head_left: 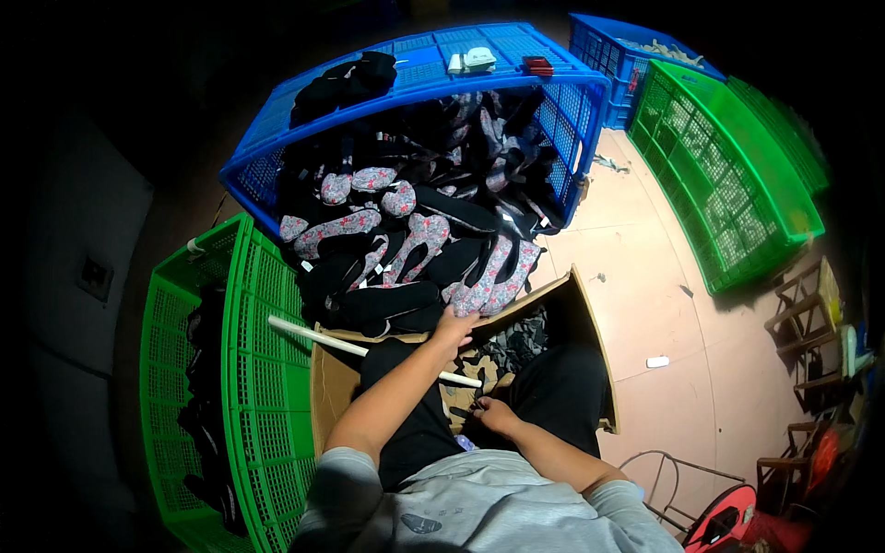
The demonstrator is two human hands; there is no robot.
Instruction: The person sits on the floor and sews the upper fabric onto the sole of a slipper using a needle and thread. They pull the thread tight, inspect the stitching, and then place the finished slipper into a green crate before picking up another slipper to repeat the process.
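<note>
My left hand [454, 325] reaches forward to the near edge of a heap of flat shoe-shaped pieces [406, 249], some black, some with a grey and pink flower print. Its fingers curl over one flower-print piece [487, 293]. The heap spills out of a big blue plastic crate [415, 88] lying on its side. My right hand [495, 414] rests low over my lap, inside an open cardboard box [581, 313], fingertips pinched near dark scraps [516, 346]. What it grips is hidden.
A white stick [318, 335] lies across the box front. A green crate [249, 369] with black pieces stands at my left. Another green crate [728, 175] and a blue crate [613, 46] sit at the back right. Wooden stools [811, 313] stand on the right of the tiled floor.
</note>
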